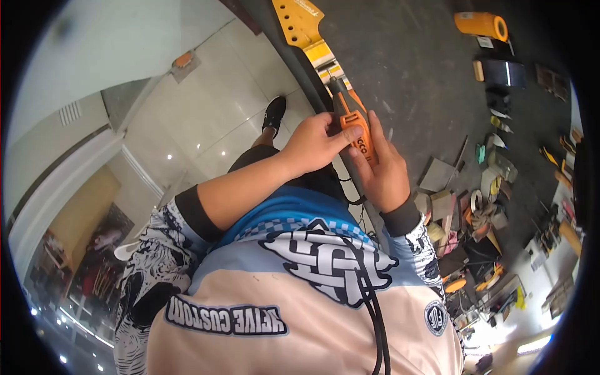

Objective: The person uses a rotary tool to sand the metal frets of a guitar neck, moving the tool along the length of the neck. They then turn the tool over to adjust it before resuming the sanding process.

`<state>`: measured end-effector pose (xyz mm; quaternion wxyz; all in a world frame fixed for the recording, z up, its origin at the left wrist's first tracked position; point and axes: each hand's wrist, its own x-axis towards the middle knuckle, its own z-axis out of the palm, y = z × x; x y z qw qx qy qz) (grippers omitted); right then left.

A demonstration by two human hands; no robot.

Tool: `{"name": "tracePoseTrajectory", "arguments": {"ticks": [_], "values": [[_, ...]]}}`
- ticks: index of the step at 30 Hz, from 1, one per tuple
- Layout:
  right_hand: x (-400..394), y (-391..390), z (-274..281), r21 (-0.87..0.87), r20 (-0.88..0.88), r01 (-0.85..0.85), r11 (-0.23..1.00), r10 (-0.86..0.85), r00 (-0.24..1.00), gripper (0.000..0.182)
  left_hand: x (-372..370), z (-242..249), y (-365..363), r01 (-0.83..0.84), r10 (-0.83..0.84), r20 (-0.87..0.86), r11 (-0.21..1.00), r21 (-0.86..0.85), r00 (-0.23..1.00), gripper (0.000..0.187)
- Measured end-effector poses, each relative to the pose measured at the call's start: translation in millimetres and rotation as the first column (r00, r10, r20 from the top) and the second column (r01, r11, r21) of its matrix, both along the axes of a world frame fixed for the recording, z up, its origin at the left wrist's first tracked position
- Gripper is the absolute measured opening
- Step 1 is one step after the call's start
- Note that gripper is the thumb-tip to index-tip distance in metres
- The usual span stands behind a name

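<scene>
An orange and black rotary tool (354, 119) is between my two hands, its narrow tip over a guitar neck (319, 52) with yellow and white strips on it. The neck's yellowish headstock (299, 20), with several dark holes, points to the top of the view. My left hand (320, 142) grips the tool from the left, thumb across its orange body. On the other side, my right hand (386, 172) holds the body between thumb and fingers. Whether the tip touches the neck cannot be made out.
The neck lies along the edge of a dark bench (412, 62). An orange cylinder (481, 25) is at its upper right. A flat grey block (437, 174) and cluttered tools, wood pieces and tape lie to the right. A dark cable (357, 201) hangs beside my body.
</scene>
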<state>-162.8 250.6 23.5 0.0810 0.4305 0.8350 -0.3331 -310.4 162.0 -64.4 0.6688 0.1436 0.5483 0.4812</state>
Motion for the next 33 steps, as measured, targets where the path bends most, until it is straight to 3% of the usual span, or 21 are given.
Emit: {"name": "tracePoseTrajectory", "arguments": {"ticks": [1,5,8,11,33], "values": [[-1.9,4.6,-2.8,-0.023,-0.016,-0.003,1.000,0.003,1.000,0.073,3.8,-8.8,-0.1,-0.012,0.011,-0.082,1.000,-0.012,0.997,0.058],[-8.3,12.1,-7.2,-0.068,-0.050,-0.027,0.997,0.024,0.998,0.074,0.1,2.5,2.1,-0.130,0.141,0.107,0.986,-0.108,0.984,0.059],[-10.6,16.5,-10.0,-0.084,-0.062,-0.044,0.996,0.039,0.997,0.075,-8.6,7.3,5.5,-0.059,0.071,0.102,0.991,-0.118,0.992,0.043],[-13.0,17.6,-11.3,-0.114,-0.061,-0.041,0.993,0.034,0.998,0.075,-7.6,16.8,5.5,-0.209,0.242,0.213,0.964,-0.166,0.947,0.040],[-22.0,17.2,-13.7,-0.140,-0.078,-0.031,0.990,0.020,0.997,0.075,-22.7,21.5,4.7,-0.187,0.231,0.187,0.956,-0.226,0.955,0.034]]}}
